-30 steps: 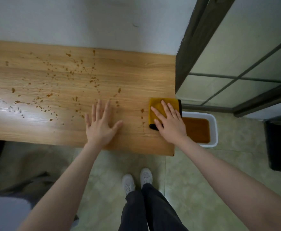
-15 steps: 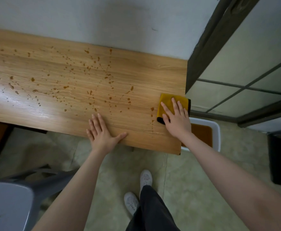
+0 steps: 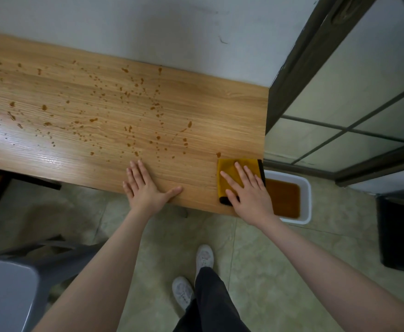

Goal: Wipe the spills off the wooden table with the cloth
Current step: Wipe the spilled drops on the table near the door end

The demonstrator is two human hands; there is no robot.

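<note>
Dozens of brown droplets (image 3: 114, 109) speckle the wooden table (image 3: 220, 109), thickest across its left and middle stretches and thinning toward the right end. At the far lower left, on the floor, stands a grey plastic stool (image 3: 7, 291), partly out of frame.

The left hand (image 3: 148, 188) lies flat on the table's near edge, palm down, fingers straight and together, thumb spread out to the right; it grasps nothing. Its fingertips sit just short of the nearest droplets.

Below, between the two forearms, a pair of white shoes (image 3: 193, 276) and a dark trouser leg (image 3: 210, 300) stand on the pale green tiled floor (image 3: 162, 238).

Further right, the yellow cloth (image 3: 229, 173), folded into a rectangle with a black edge along its right side and near corner, rests on the table's near right corner. The right hand (image 3: 249, 190) presses down on it with fingers straight and slightly fanned, palm covering the cloth's nearer right part, not curled round it. One droplet lies just beyond the cloth's far left corner.

Just past the table's right end, on the floor, a white rectangular tub (image 3: 306, 188) holds brown liquid (image 3: 285, 200). Beyond it rises a dark-framed glass door (image 3: 340, 97), and a black bin (image 3: 400, 231) stands at the far right edge.
</note>
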